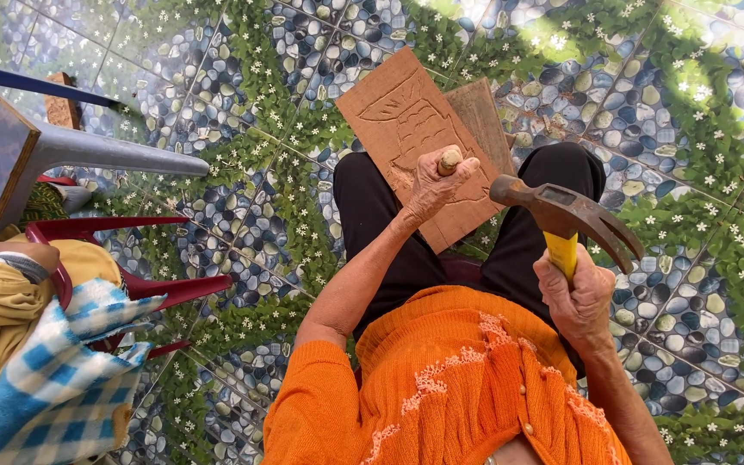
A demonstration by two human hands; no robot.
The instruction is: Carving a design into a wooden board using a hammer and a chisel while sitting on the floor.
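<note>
Both hands hold tools: left hand grip wraps a chisel on the carved board, right hand grip a yellow-handled hammer.

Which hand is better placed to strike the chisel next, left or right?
Right, probably. The right hand grips the yellow-handled claw hammer, raised beside the wooden-handled chisel. The left hand is wrapped around that chisel, holding it against the carved brown wooden board on the lap.

left hand fisted, right hand raised, clenched
</note>
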